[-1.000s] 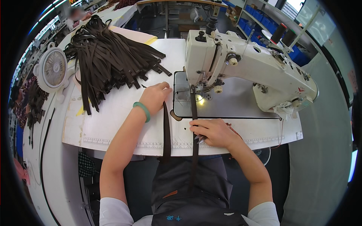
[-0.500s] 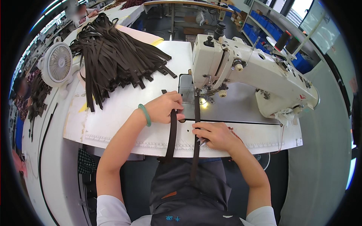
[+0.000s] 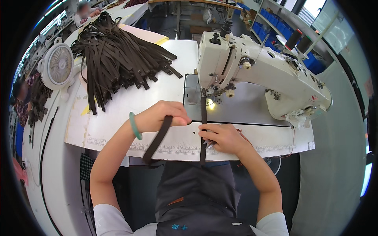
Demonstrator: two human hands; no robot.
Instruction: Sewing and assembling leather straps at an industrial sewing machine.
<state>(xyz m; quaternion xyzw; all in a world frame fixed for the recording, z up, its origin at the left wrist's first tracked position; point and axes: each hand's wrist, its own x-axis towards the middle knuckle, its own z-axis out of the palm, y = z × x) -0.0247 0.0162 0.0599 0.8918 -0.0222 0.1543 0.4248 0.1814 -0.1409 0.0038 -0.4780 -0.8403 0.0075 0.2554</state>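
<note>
A dark brown strap [image 3: 156, 138] is gripped in my left hand [image 3: 163, 115], its lower end hanging toward the table's front edge. A green bangle is on that wrist. A second brown strap [image 3: 203, 111] runs from beneath the needle area of the white sewing machine [image 3: 240, 63] down toward the front edge. On this strap rest the fingers of my right hand [image 3: 222, 137], curled with the thumb side hidden. A small pointed metal tool [image 3: 211, 144] pokes out from under those fingers; its kind is unclear. The machine's lamp lights the metal plate beside the strap.
A large heap of brown straps [image 3: 118, 59] covers the table's back left. Beside it stands a small white fan [image 3: 58, 66]. Dark thread cones [image 3: 294, 39] stand behind the machine. A printed ruler [image 3: 118, 144] runs along the front edge. Another person [image 3: 84, 13] sits far left.
My left hand has moved left and slightly down, away from the machine plate, with its strap swinging left. My right hand stays on the other strap. The view has shifted slightly.
</note>
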